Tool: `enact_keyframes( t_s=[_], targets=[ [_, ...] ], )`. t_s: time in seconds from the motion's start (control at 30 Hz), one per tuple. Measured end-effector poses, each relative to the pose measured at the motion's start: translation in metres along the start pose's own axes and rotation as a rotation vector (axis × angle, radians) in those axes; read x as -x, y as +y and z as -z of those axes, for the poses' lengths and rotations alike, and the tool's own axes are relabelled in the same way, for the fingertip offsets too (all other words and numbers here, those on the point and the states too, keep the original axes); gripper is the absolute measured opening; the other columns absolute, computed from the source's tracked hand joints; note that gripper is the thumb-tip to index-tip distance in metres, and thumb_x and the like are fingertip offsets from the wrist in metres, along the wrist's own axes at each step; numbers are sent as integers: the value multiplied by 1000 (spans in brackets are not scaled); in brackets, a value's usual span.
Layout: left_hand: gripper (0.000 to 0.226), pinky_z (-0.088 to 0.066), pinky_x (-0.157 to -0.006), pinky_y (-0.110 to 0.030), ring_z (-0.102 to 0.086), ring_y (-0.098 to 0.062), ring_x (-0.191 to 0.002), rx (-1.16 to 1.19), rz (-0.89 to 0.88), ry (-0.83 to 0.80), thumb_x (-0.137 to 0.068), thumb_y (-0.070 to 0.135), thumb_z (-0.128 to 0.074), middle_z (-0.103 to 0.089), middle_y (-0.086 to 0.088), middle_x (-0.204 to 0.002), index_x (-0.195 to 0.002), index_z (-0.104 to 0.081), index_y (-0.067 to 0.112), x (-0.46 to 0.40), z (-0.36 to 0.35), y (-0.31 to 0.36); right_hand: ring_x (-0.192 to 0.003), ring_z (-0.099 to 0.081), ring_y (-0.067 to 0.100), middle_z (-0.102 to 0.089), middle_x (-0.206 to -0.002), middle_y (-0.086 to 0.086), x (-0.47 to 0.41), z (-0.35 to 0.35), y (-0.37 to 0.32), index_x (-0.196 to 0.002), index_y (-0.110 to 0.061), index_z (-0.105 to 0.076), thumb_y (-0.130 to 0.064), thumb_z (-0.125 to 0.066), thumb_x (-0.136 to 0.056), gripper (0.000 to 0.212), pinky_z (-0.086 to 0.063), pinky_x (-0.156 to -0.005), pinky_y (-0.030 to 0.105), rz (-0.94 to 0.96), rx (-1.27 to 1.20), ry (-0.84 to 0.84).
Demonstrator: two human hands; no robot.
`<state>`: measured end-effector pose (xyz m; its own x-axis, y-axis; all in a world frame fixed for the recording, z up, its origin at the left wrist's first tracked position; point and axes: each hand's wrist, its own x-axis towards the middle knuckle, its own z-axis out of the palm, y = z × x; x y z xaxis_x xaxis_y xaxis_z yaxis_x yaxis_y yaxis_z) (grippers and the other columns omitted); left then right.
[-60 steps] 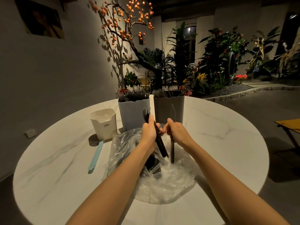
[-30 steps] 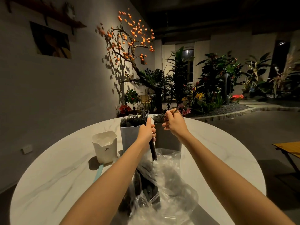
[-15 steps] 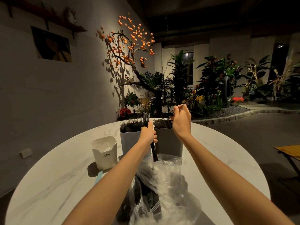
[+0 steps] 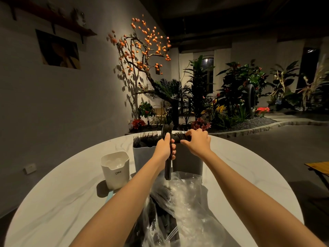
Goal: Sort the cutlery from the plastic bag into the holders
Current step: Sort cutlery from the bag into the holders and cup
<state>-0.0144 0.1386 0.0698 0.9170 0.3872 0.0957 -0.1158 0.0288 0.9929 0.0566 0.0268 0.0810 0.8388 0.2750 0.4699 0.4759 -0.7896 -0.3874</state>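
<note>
My left hand point(image 4: 166, 148) grips a bunch of black plastic forks point(image 4: 167, 139), held upright between two holders. The pale grey-blue holder point(image 4: 142, 157) on the left is full of black forks. The darker grey holder point(image 4: 188, 164) on the right holds more black cutlery. My right hand point(image 4: 196, 142) rests over the dark holder's rim, fingers curled among the cutlery tops; whether it still pinches a piece is hidden. A clear plastic bag point(image 4: 179, 211) with black cutlery inside lies on the table in front of the holders.
A white holder point(image 4: 115, 169) marked CRBW stands left of the grey-blue one, with a light blue utensil point(image 4: 109, 196) lying by its base. Everything sits on a round white marble table point(image 4: 62, 202). Plants and a wall lie beyond.
My right hand came down from above the dark holder to its rim, lowering the piece it carried into it. My left hand kept its forks, shifting slightly.
</note>
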Motion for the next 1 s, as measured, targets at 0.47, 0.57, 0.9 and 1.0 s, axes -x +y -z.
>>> enact_keyframes(
  t_s=[0.47,0.57,0.9,1.0],
  targets=[
    [55,-24,-38,-18,-29,-7,-39,31,63,-126,-100,57,-22,-41,3,-56,-77,-46,14,21,4,0,-77,-56,11,-61,-87,2,10,-3,-36,-104,-8,-58,-40,-49,-98,34,-42,-61,17,72,-866,-260],
    [58,-25,-39,-20,-32,-9,-39,-14,60,-122,-99,59,-20,-43,2,-56,-76,-47,13,23,8,-1,-87,-62,20,-66,-97,14,10,-7,-40,-100,-10,-56,-34,-49,-99,25,-46,-66,22,35,-942,-271],
    [53,-37,-48,-21,-42,-12,-47,-66,63,-266,-101,54,-29,-46,-1,-60,-82,-49,9,34,36,4,-85,-63,27,-63,-107,24,6,-18,-59,-114,5,-49,-37,-47,-99,44,-53,-68,36,-89,-976,-317],
    [48,-41,-49,-22,-44,-14,-49,-115,129,-323,-98,54,-40,-47,-1,-61,-81,-49,9,36,47,0,-71,-66,22,-59,-103,22,9,-15,-65,-120,4,-42,-26,-43,-102,35,-57,-57,30,-145,-1147,-278]
  ],
)
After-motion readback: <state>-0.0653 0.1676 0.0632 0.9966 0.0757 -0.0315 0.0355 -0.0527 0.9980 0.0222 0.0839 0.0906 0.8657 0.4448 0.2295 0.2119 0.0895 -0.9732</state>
